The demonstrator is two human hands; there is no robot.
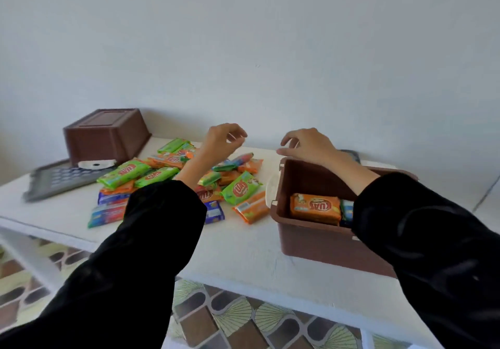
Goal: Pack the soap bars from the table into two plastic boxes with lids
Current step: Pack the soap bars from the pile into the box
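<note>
We see the left hand (220, 141) raised with its fingers loosely curled, thumb and forefinger close at the tips, and nothing between them that we can make out. It hangs in the air above the far side of the heap of wrapped soap bars (162, 175). The wrist is bent, and the forearm in its black left sleeve (151, 240) rises steeply from the lower left.

The right hand (308, 146) is palm down with its fingers spread and bent, holding nothing. It hovers at the far left corner of the open brown box (319, 240), and we cannot tell whether the fingertips touch the rim. The black right sleeve (433, 240) crosses over the box from the lower right.

Inside the box lies an orange soap bar (315, 208), with a blue-green bar (346, 209) just beside it, partly hidden by the arm. The heap of green, orange and blue bars lies on the white table (238, 248), left of the box. Farther left a second brown box (105, 135) stands upside down, partly over a grey lid (54, 181), with a white roll (96, 164) against it.
</note>
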